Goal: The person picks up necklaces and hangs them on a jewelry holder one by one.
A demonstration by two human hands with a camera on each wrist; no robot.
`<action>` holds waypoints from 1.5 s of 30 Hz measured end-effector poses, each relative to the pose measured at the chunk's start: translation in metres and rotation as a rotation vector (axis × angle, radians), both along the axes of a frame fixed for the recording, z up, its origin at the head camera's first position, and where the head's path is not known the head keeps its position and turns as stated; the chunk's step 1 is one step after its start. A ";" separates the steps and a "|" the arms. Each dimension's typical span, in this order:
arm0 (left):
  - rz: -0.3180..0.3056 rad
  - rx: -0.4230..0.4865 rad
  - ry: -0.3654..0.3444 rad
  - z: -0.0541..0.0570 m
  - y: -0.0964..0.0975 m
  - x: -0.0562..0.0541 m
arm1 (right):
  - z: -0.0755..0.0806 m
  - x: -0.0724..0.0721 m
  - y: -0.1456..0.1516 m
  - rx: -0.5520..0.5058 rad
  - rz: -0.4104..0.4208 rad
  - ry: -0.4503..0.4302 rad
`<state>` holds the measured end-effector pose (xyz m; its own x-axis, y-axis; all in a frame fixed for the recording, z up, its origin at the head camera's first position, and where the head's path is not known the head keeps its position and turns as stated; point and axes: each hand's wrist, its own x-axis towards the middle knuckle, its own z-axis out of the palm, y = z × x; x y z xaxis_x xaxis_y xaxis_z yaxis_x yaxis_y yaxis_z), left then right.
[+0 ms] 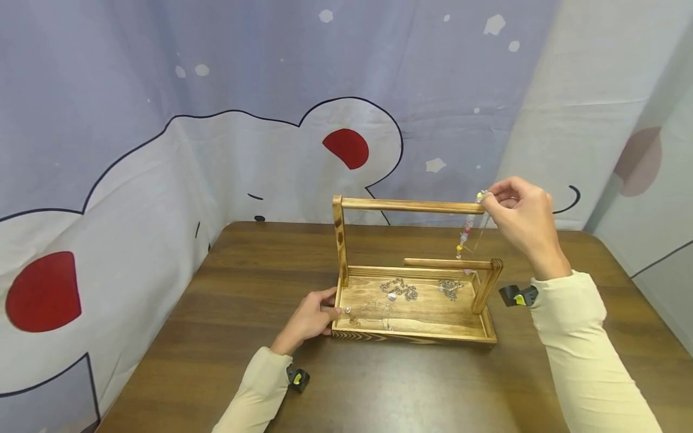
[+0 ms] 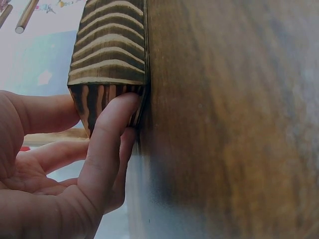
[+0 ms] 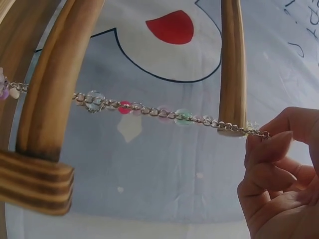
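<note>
A wooden jewelry stand (image 1: 414,337) has a tray base, a tall upper bar (image 1: 411,206) and a shorter lower bar (image 1: 449,263). At the tray's left end, my left hand (image 1: 308,316) grips the corner, seen close up in the left wrist view as a striped wood edge (image 2: 107,55). Beside the free right end of the upper bar, my right hand (image 1: 522,222) pinches the top of a beaded chain necklace (image 3: 164,113). Its colored beads hang down behind the lower bar. Whether the chain touches the upper bar is hard to tell.
Inside the tray lie a silver chain with a round pendant (image 1: 392,296), another bunched silver chain (image 1: 449,288) and thin jewelry near the left end. The stand sits on a brown wooden table (image 1: 260,258), with a printed curtain (image 1: 271,156) behind it.
</note>
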<state>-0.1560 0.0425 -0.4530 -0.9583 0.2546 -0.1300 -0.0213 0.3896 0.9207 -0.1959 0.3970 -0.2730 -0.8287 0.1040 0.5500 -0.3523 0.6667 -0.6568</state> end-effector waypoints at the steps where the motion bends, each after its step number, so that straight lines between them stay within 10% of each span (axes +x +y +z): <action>1: 0.004 0.002 -0.005 0.001 0.000 0.000 | 0.001 0.000 -0.001 0.004 -0.002 0.004; 45: 0.012 -0.020 0.019 0.001 0.001 0.001 | 0.009 -0.008 -0.075 0.082 0.186 0.090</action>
